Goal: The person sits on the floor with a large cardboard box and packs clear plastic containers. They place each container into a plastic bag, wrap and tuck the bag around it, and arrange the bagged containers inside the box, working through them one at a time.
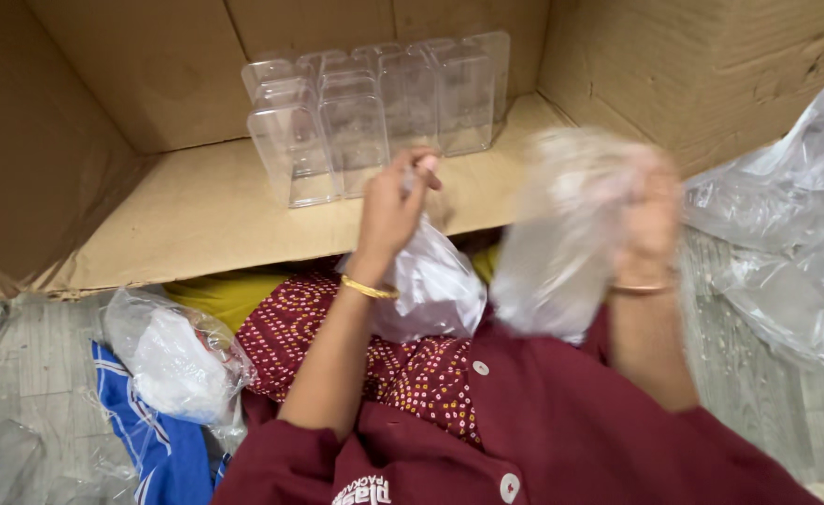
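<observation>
My left hand [395, 208] is raised in front of a cardboard box, its fingers pinched on the top edge of a thin clear plastic bag [435, 290] that hangs down over my lap. My right hand [650, 224] is blurred with motion and grips a clear plastic container wrapped in plastic film [561, 234]. Both wrists wear thin gold bangles. Inside the box [206, 210], several clear plastic containers [374, 112] stand upright in rows against its back wall, just beyond my left hand.
A bunched clear bag with white contents [173, 360] lies at lower left on a blue cloth [155, 440]. Crumpled clear plastic sheeting [786, 243] piles up at the right. The box's flap lies flat toward me. Grey floor shows on both sides.
</observation>
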### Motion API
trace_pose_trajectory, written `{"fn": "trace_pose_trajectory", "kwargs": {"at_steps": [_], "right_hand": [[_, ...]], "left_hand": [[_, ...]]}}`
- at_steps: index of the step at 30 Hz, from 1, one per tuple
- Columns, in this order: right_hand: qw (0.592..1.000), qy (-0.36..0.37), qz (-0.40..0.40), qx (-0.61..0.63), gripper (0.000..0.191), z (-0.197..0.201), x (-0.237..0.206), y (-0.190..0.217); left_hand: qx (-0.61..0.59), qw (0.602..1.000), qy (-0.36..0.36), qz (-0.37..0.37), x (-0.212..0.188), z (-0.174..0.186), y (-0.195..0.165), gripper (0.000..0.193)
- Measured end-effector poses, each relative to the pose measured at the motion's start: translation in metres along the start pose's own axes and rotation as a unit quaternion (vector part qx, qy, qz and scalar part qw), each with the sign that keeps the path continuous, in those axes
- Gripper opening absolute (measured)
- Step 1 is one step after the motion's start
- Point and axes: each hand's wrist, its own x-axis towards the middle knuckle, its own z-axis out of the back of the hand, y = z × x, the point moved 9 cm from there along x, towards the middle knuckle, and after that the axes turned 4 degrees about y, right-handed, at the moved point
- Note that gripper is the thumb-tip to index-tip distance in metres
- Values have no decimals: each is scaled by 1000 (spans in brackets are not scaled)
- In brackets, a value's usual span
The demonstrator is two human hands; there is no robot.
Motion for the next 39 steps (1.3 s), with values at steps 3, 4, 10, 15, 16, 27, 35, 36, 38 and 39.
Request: {"fn": "trace_pose_trajectory", "kwargs": {"at_steps": [3,4,10,15,16,27,35,36,38,39], "right_hand": [[826,-214,197,-482,21,61,-77,157],[809,-263,249,-463,17,88,-96,193],[679,-445,255,-525,4,181,-156,231],[312,-240,452,-800,19,-15,-89,169],[435,-205,417,-771,23,-40,-63,153],[866,79,-198,-452,20,-185,67,-146],[861,46,-127,-491,23,-164,61,-147],[884,33,-108,-454,23,-161,63,-148],[940,2,-219,-261,20,-147,59,-171],[950,-15,-270,-159,19,-142,56,-181]], "left_hand": [[-23,999,-28,38,3,16,22,41],[-31,998,-37,30,3,21,24,44],[-160,987,-15,1,4,26,22,62],[-232,969,11,-82,2,28,-2,74],[-231,969,13,-84,2,28,-4,75],[-248,965,37,-81,-10,40,3,45],[-248,967,-23,62,-14,34,58,23],[-303,950,-7,68,-14,31,59,23],[-412,907,27,82,-17,28,61,26],[-430,890,3,151,-20,30,75,23]]}}
